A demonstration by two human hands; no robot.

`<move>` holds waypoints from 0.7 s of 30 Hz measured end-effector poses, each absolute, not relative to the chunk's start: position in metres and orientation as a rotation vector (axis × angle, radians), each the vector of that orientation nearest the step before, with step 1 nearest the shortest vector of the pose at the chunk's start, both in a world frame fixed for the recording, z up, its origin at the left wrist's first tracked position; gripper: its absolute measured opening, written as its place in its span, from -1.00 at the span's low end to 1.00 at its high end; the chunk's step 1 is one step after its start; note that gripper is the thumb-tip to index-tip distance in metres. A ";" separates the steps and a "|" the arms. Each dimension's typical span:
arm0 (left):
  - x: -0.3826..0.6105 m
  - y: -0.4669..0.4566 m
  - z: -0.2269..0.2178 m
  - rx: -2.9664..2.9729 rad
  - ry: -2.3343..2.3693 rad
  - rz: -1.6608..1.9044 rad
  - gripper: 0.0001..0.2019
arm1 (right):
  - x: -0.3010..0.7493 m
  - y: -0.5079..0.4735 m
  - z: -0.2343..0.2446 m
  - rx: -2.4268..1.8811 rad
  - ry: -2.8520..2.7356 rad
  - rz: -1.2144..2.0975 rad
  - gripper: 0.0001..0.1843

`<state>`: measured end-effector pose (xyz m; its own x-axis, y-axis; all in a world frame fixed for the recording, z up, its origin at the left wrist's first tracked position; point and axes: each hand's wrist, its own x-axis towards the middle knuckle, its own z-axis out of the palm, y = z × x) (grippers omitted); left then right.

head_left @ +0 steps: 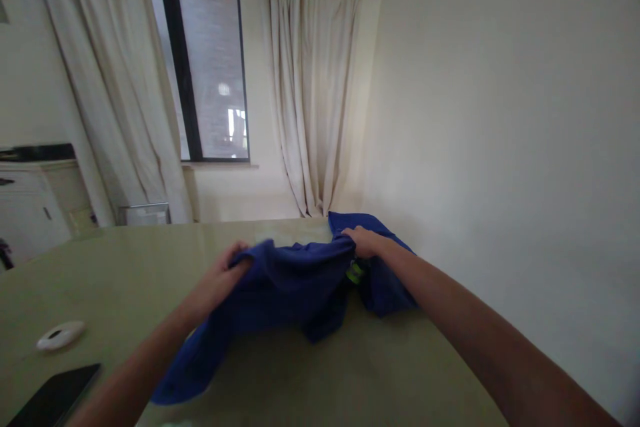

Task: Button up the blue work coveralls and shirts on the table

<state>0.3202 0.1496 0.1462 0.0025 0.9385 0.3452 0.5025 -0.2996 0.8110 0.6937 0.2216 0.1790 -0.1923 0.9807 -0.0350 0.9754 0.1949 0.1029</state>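
A dark blue garment (295, 287) stretches between my two hands, lifted partly off the table, its folds sagging in the middle. At its left end, my left hand (227, 277) pinches the upper edge between thumb and fingers. A long piece that looks like a sleeve (187, 367) hangs below that hand toward the table. My right hand (364, 241) is closed on bunched cloth at the other end. Beneath it shows a small yellow-green patch (355, 272). More blue cloth (387, 287) lies behind and right of this hand; whether it is one piece with the garment, I cannot tell.
The pale green tabletop (150, 280) reaches to the wall on the right. At its left lie a white rounded object (61, 335) and a dark flat device like a phone (55, 395). Beyond are curtains (320, 80), a window (213, 67) and a white cabinet (30, 213).
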 end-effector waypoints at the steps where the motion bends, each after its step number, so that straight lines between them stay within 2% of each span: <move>1: 0.326 0.152 0.129 2.025 1.420 1.103 -0.70 | 0.691 0.218 0.165 1.933 2.332 0.096 -0.30; 3: 0.338 0.156 0.095 2.293 1.400 0.889 -0.51 | 0.686 0.212 0.141 1.914 2.305 0.119 -0.28; 6: 0.357 0.163 0.057 2.384 1.622 0.603 -0.24 | 0.680 0.214 0.124 1.841 2.323 0.152 -0.37; 8: 0.368 0.169 0.045 2.371 1.726 0.471 -0.29 | 0.677 0.221 0.127 1.812 2.354 0.187 -0.47; 10: 0.376 0.179 0.047 2.366 1.771 0.423 -0.54 | 0.675 0.231 0.144 1.832 2.389 0.268 -0.58; 12: 0.378 0.192 0.062 2.350 1.841 0.443 -0.70 | 0.673 0.243 0.174 1.899 2.431 0.423 -0.63; 16: 0.360 0.219 0.132 2.239 2.154 0.676 -0.58 | 0.671 0.261 0.254 2.027 2.538 0.920 -0.47; 18: 0.345 0.225 0.173 2.155 2.380 1.012 -0.57 | 0.673 0.265 0.285 2.100 2.572 1.334 -0.44; 20: 0.333 0.221 0.204 2.098 2.514 1.247 -0.57 | 0.676 0.267 0.301 2.170 2.564 1.550 -0.43; 21: 0.330 0.216 0.212 2.127 2.518 1.289 -0.57 | 0.678 0.267 0.301 2.182 2.567 1.554 -0.42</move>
<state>0.3297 0.2159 0.2125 -0.2276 0.6807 0.6963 0.9629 0.0508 0.2650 0.6779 0.2671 0.3010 -0.2054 0.5244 0.8264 0.9753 0.0394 0.2174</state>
